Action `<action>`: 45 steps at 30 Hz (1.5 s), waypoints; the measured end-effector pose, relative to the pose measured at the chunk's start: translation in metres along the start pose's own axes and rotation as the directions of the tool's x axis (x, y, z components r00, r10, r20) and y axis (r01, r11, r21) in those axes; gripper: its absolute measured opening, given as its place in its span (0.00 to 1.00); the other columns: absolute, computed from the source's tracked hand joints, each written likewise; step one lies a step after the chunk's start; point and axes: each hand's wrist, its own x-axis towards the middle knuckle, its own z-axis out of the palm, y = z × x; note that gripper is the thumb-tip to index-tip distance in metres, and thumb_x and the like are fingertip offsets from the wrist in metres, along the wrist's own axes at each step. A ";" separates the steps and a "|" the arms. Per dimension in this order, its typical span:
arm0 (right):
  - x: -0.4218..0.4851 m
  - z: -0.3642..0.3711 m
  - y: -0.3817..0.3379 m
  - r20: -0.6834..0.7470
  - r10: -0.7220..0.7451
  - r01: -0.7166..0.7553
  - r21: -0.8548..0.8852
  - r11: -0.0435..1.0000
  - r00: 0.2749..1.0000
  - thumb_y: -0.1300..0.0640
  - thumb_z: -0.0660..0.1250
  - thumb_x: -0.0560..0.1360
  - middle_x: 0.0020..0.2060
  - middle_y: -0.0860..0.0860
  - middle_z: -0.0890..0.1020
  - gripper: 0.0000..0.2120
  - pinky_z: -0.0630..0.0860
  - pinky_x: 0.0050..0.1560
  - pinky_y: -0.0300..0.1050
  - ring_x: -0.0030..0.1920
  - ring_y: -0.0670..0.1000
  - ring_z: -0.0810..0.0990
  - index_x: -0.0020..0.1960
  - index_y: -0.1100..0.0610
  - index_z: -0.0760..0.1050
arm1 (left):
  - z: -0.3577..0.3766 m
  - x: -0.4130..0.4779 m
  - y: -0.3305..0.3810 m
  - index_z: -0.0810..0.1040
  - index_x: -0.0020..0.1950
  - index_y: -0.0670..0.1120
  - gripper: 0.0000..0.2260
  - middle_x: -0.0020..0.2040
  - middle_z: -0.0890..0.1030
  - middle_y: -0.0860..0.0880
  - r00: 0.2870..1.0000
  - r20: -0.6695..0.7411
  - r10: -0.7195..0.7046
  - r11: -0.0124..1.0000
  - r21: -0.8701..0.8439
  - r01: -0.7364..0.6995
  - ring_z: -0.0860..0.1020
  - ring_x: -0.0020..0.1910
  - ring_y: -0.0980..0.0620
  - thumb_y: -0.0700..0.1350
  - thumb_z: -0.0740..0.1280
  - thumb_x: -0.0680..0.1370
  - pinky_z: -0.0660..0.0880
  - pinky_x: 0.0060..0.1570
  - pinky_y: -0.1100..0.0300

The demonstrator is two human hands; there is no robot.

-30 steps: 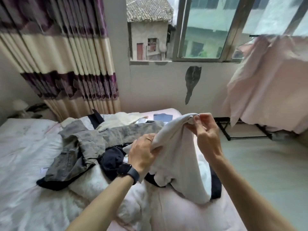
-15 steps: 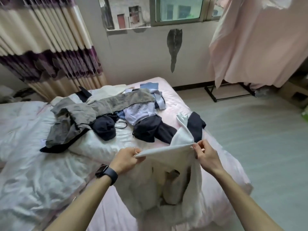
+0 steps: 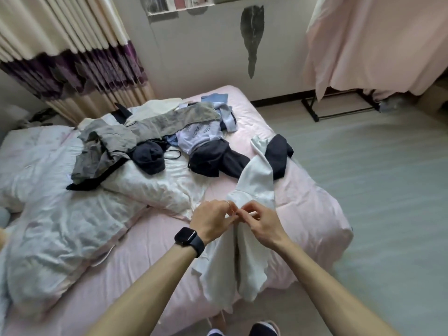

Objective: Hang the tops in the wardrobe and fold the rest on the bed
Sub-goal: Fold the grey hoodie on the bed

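Note:
Both my hands pinch a white garment (image 3: pixel 254 185) at its top edge, held over the near right corner of the pink bed (image 3: pixel 315 214). My left hand (image 3: pixel 213 220), with a black watch on the wrist, and my right hand (image 3: pixel 261 223) meet fingertip to fingertip. The cloth hangs doubled below them toward the floor, and one part trails back up across the bed. Further back lie grey trousers (image 3: pixel 145 132), a dark cap-like piece (image 3: pixel 150 157), a pale printed top (image 3: pixel 198 137), dark clothes (image 3: pixel 215 161) and a light blue piece (image 3: pixel 228 115).
A rumpled white quilt (image 3: pixel 60 214) covers the bed's left half. A striped curtain (image 3: pixel 72 57) hangs at the back left. A pink sheet (image 3: pixel 375 40) drapes over a black rack (image 3: pixel 339 112) at the right. Grey floor (image 3: pixel 388 202) lies right of the bed. My slippers (image 3: pixel 264 328) show below.
My hands came down from chest height to just above the bed and closed together, bringing the white garment's two held corners to meet. My view tilted down.

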 end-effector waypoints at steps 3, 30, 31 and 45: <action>-0.022 -0.006 0.018 -0.152 0.056 -0.048 0.052 0.997 0.987 0.42 0.71 0.75 0.49 0.38 0.83 0.09 0.77 0.47 0.33 0.48 0.40 0.83 0.53 0.42 0.78 | -0.005 0.005 0.002 0.84 0.52 0.54 0.11 0.46 0.85 0.52 0.996 -0.084 -0.018 1.000 -0.011 0.017 0.81 0.47 0.48 0.59 0.67 0.78 0.76 0.45 0.54; 0.020 -0.023 -0.021 -0.003 0.065 -0.065 0.040 0.997 0.998 0.55 0.75 0.74 0.44 0.44 0.87 0.04 0.79 0.51 0.39 0.47 0.42 0.85 0.49 0.52 0.85 | -0.033 0.018 -0.024 0.84 0.52 0.53 0.13 0.46 0.85 0.50 0.993 -0.116 0.029 0.997 0.071 -0.021 0.81 0.48 0.45 0.59 0.66 0.79 0.75 0.48 0.52; 0.016 -0.023 -0.015 -0.001 0.095 -0.094 0.056 0.994 0.996 0.53 0.77 0.73 0.45 0.44 0.87 0.07 0.79 0.51 0.38 0.47 0.42 0.85 0.50 0.52 0.85 | -0.038 0.018 -0.028 0.85 0.51 0.53 0.10 0.44 0.85 0.51 0.987 -0.160 -0.034 0.999 -0.022 0.031 0.81 0.47 0.46 0.57 0.68 0.79 0.76 0.47 0.51; 0.046 0.043 0.007 -0.031 0.021 -0.030 -0.345 0.938 0.999 0.48 0.66 0.79 0.36 0.47 0.81 0.10 0.77 0.43 0.52 0.42 0.53 0.82 0.40 0.49 0.73 | -0.115 -0.005 -0.104 0.82 0.42 0.57 0.05 0.37 0.83 0.59 0.796 -0.411 -0.444 0.869 -0.413 0.272 0.82 0.41 0.57 0.55 0.72 0.76 0.74 0.43 0.62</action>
